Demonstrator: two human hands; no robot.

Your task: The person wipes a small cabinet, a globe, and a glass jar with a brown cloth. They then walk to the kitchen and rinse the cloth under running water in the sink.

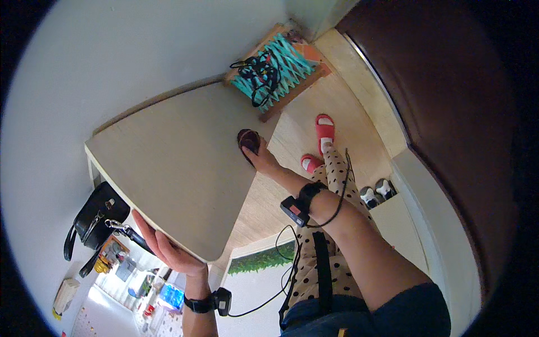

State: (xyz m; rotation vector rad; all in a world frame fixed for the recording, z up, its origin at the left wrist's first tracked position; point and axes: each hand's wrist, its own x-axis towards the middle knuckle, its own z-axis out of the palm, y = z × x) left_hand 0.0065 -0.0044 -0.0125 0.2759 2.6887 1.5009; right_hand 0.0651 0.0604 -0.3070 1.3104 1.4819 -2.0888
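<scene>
A pale panel (174,163) with rounded corners, like a cabinet or table top, spans the middle left. My left hand (171,251) lies against its near left edge, fingers stretched out along the side. Over the panel's right part, my right hand (261,157) grips a dark brown oval object (247,139) with a lighter line across it. The fingers are partly hidden behind it, and I cannot tell its exact kind. Each wrist wears a black strap with a small box, the right box (294,211) and the left box (223,301), with black cables.
A black bag (101,216) hangs beside the panel's left edge. Beyond the panel, a wooden-framed rack (292,98) laced with turquoise cord bears tangled black cables (258,73). My feet stand in red slippers (324,128) on the wood floor. Sneakers (369,196) sit at the right.
</scene>
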